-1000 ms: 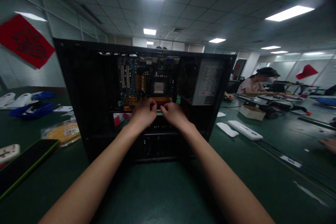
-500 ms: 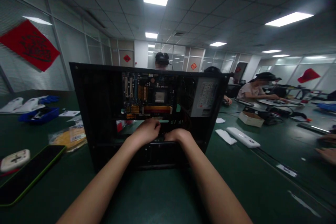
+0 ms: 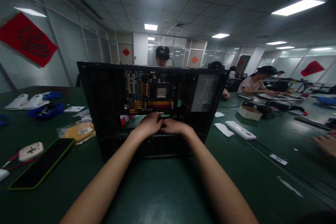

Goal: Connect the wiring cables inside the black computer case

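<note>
A black computer case (image 3: 110, 136) stands upright before me with its open side toward me. Inside it are a motherboard (image 3: 168, 92) with a bare processor socket area and, at upper right, a silver power supply (image 3: 205, 91). My left hand (image 3: 150, 124) is in the case just below the motherboard, fingers curled. Close against it, my right hand (image 3: 173, 126) has its fingers bent inward too. The fingertips of both meet at one spot near the case's lower rail. Whatever they pinch there is hidden by the fingers.
On the left of the green table (image 3: 162, 189) lie a phone (image 3: 43, 164), a bagged yellow item (image 3: 80, 130) and a blue tray (image 3: 46, 111). To the right are a white power strip (image 3: 240, 130) and a small box (image 3: 249, 112). Other people sit beyond, and a co-worker's hand (image 3: 327, 142) shows at far right.
My right hand has risen and closed in on my left, so the fingertips now meet. The camera view has shifted slightly; the case stays upright.
</note>
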`<state>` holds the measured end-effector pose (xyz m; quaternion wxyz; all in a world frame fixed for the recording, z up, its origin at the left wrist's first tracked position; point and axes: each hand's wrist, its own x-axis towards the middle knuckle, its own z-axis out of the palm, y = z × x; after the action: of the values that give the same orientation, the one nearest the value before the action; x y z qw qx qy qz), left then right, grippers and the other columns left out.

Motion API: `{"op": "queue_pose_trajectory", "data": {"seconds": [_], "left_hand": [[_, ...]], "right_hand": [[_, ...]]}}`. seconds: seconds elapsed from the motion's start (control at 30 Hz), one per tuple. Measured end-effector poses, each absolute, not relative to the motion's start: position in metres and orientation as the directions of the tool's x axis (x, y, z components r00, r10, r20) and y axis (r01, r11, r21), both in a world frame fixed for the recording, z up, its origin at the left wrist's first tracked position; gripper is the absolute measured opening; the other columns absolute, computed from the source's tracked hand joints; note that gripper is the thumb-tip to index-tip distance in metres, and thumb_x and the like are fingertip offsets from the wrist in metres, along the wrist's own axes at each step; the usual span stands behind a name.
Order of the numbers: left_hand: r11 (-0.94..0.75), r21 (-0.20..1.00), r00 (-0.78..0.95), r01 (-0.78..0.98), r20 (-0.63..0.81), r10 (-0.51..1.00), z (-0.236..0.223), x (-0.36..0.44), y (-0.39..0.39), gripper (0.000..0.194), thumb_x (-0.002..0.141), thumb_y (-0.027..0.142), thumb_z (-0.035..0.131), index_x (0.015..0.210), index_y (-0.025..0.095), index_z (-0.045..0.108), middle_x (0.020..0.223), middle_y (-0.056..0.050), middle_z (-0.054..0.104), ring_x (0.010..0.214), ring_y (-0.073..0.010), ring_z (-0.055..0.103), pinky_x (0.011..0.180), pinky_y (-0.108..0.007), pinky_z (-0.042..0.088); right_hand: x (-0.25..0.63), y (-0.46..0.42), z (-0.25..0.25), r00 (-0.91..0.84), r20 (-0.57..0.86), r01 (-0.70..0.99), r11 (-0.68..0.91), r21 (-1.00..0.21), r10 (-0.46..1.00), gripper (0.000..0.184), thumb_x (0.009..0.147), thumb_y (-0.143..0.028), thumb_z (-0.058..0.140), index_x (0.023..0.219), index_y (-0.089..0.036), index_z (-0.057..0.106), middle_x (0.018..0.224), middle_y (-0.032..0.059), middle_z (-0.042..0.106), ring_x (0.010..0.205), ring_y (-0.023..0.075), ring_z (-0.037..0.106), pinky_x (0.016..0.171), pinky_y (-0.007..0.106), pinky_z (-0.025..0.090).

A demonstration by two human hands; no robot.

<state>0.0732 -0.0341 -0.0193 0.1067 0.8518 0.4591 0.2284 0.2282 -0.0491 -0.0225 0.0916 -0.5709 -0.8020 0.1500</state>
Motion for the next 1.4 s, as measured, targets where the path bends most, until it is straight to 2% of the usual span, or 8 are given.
{"op": "queue_pose_trajectory", "data": {"seconds": [0.2,0.33,0.5,0.73,1.0,1.13,1.27,1.4], "left_hand": [[-0.383,0.465,0.2,0.798,0.395,0.897,-0.014,0.073,-0.036,0.031,0.099,0.033,0.044,0.117,0.018,0.064,0.12,-0.012,0.07,0.112,-0.0259,0.065,0.094,-0.035,0.048],[-0.427,0.534,0.203,0.729,0.427,0.881,-0.008,0.074,-0.035,0.036,0.1,0.04,0.044,0.113,0.017,0.067,0.117,-0.013,0.072,0.111,-0.0266,0.066,0.095,-0.035,0.048],[-0.506,0.634,0.157,0.585,0.524,0.838,-0.005,0.074,-0.028,0.025,0.093,0.029,0.056,0.104,0.014,0.073,0.108,-0.012,0.076,0.103,-0.0247,0.069,0.094,-0.032,0.05],[-0.483,0.852,0.083,0.203,0.477,0.875,-0.003,0.069,-0.018,0.027,0.088,0.03,0.059,0.098,0.01,0.076,0.102,-0.01,0.078,0.094,-0.0244,0.072,0.085,-0.033,0.054],[-0.563,0.641,0.145,0.521,0.584,0.799,0.0,0.067,-0.027,0.029,0.092,0.029,0.054,0.097,0.015,0.079,0.104,-0.009,0.078,0.1,-0.0266,0.071,0.089,-0.034,0.052],[-0.523,0.542,0.222,0.658,0.524,0.822,-0.004,0.068,-0.026,0.027,0.091,0.027,0.056,0.101,0.015,0.078,0.108,-0.012,0.077,0.104,-0.0277,0.07,0.093,-0.035,0.051],[-0.497,0.448,0.308,0.744,0.43,0.849,-0.005,0.067,-0.029,0.029,0.091,0.023,0.053,0.107,0.016,0.077,0.11,-0.011,0.076,0.104,-0.0258,0.07,0.094,-0.032,0.05],[-0.503,0.409,0.362,0.761,0.375,0.853,-0.005,0.066,-0.029,0.03,0.091,0.02,0.053,0.108,0.018,0.077,0.108,-0.009,0.077,0.103,-0.0248,0.07,0.094,-0.032,0.051]], "right_hand": [[0.227,-0.054,-0.017,-0.232,0.316,0.779,0.37,-0.506,0.92,0.028,0.091,-0.03,0.052,0.074,-0.016,0.068,0.077,0.0056,0.07,0.074,0.0166,0.061,0.066,0.024,0.038],[0.23,-0.052,-0.015,-0.033,0.504,0.686,0.386,-0.616,0.863,0.03,0.091,-0.034,0.05,0.066,-0.018,0.055,0.067,0.0016,0.06,0.068,0.0145,0.055,0.062,0.024,0.035],[0.233,-0.049,-0.017,0.014,0.547,0.502,0.467,-0.728,0.837,0.027,0.089,-0.042,0.05,0.082,-0.018,0.06,0.067,-0.0004,0.058,0.068,0.0158,0.056,0.062,0.024,0.041],[0.237,-0.047,-0.01,-0.104,0.473,0.302,0.481,-0.823,0.875,0.034,0.082,-0.048,0.059,0.09,-0.016,0.066,0.071,0.0005,0.061,0.062,0.0137,0.055,0.056,0.024,0.043],[0.238,-0.044,-0.014,-0.076,0.481,0.418,0.466,-0.78,0.873,0.029,0.086,-0.043,0.056,0.088,-0.016,0.066,0.073,0.0005,0.063,0.057,0.0123,0.054,0.055,0.023,0.04],[0.24,-0.04,-0.021,-0.111,0.456,0.516,0.443,-0.733,0.883,0.024,0.092,-0.034,0.052,0.086,-0.015,0.065,0.078,0.002,0.065,0.067,0.0137,0.057,0.063,0.023,0.042],[0.243,-0.038,-0.027,-0.178,0.307,0.595,0.351,-0.723,0.935,0.026,0.091,-0.012,0.041,0.096,-0.014,0.066,0.089,0.0046,0.069,0.074,0.0138,0.06,0.069,0.022,0.044],[0.243,-0.04,-0.026,-0.193,0.288,0.684,0.339,-0.646,0.938,0.028,0.092,-0.009,0.043,0.1,-0.012,0.07,0.101,0.0093,0.073,0.089,0.017,0.065,0.077,0.023,0.045]]}}
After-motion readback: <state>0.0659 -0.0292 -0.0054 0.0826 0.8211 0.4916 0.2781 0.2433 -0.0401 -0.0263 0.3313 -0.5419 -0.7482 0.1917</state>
